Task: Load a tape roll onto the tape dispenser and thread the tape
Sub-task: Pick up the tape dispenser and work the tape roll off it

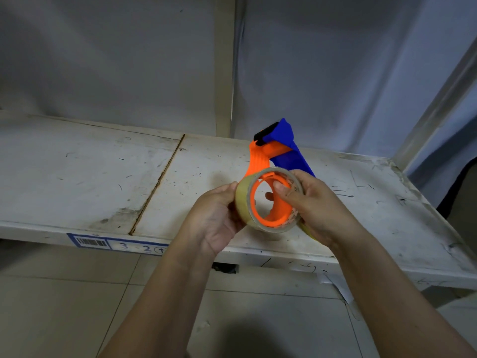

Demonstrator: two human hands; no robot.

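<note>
Shelf front edge (232,250): blue-bordered label (117,244), barcode, "3 - 2", circled up arrow.

My clear tape roll (258,202) sits around the dispenser's (273,151) orange hub. Its blue end points away. Threading seems undone.

Translucent yellowish-tan plastic tape roll (242,202), glossy and smooth, catching light along its rim. Orange plastic hub and ridged orange arm of the tape dispenser (260,161), matt, with moulded ribs. Blue plastic handle part (284,135), matt and smooth; black end piece (265,134) with a slight sheen. Worn white painted shelf board (77,171), matt, scuffed, scratched with dark marks. Blue-and-white paper label (116,244) on its front edge. Pale floor tiles (64,293), smooth, faintly glossy.
</note>
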